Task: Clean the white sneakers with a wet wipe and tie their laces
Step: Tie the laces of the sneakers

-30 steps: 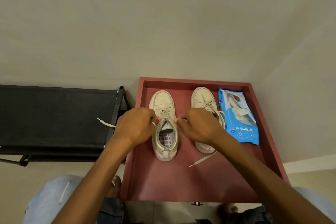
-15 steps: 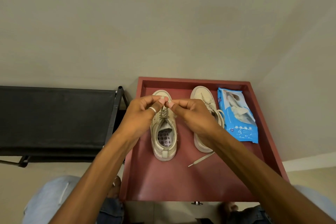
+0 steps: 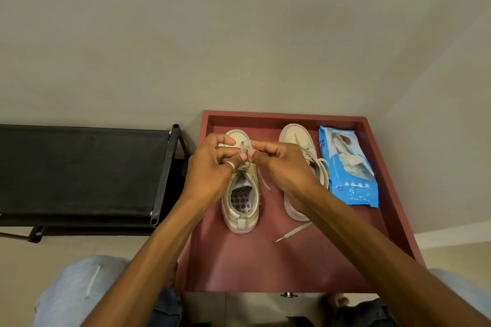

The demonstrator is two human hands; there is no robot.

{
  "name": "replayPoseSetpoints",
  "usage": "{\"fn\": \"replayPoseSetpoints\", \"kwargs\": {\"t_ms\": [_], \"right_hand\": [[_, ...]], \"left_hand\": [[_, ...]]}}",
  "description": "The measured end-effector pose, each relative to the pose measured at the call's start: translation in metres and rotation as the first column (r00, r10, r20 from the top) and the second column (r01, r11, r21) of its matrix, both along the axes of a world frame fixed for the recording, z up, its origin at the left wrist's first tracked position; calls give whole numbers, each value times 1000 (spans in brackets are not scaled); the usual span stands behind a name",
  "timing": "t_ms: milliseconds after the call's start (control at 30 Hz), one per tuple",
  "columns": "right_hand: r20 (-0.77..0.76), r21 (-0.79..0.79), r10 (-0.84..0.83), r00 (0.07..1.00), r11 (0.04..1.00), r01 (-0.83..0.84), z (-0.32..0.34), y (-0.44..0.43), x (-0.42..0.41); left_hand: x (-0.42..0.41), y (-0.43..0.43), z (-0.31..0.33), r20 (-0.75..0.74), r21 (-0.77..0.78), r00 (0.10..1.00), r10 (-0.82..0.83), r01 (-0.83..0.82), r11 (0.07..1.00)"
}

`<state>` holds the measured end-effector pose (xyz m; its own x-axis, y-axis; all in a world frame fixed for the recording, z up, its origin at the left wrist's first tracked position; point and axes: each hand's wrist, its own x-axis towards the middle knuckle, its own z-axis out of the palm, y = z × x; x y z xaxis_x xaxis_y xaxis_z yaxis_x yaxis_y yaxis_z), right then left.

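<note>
Two white sneakers stand side by side, toes away from me, on a red tray-like table top [image 3: 292, 260]. Over the left sneaker [image 3: 240, 207] my left hand [image 3: 210, 167] and my right hand [image 3: 279, 167] meet, both pinching its lace [image 3: 243, 147], which forms a small loop between the fingertips. A loose lace end hangs down beside that shoe. The right sneaker [image 3: 297, 138] is partly hidden by my right hand and forearm; its laces lie loose, with one end [image 3: 293, 232] trailing on the red surface.
A blue pack of wet wipes [image 3: 348, 167] lies at the right of the red top, beside the right sneaker. A black fabric rack [image 3: 79, 172] stands to the left against the wall. My knees in light jeans show at the bottom.
My hands came together from either side of the left sneaker, rose toward its toe and formed a loop in the lace. The sneakers and wipes stayed put.
</note>
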<state>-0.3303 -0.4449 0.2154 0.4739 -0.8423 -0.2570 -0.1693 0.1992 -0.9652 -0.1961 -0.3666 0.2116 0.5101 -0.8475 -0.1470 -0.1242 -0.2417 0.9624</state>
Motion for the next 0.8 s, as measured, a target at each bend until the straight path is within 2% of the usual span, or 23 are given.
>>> {"fn": "replayPoseSetpoints", "kwargs": {"t_ms": [200, 333, 467, 700, 800], "right_hand": [[-30, -32, 37, 999, 999, -38, 2, 3, 2], [-68, -18, 26, 997, 999, -28, 1, 3, 3], [-43, 53, 16, 999, 998, -14, 1, 1, 2], [43, 74, 188, 981, 979, -191, 9, 4, -1], [5, -7, 213, 977, 977, -213, 8, 3, -1]], "left_hand": [[2, 0, -1, 39, 3, 999, -28, 28, 1000], [5, 0, -2, 12, 16, 999, -45, 45, 999], [6, 0, 5, -130, 32, 991, -44, 48, 998], [17, 1, 7, -250, 90, 960, -122, 149, 985], [17, 2, 10, -315, 108, 941, -125, 167, 980]]}}
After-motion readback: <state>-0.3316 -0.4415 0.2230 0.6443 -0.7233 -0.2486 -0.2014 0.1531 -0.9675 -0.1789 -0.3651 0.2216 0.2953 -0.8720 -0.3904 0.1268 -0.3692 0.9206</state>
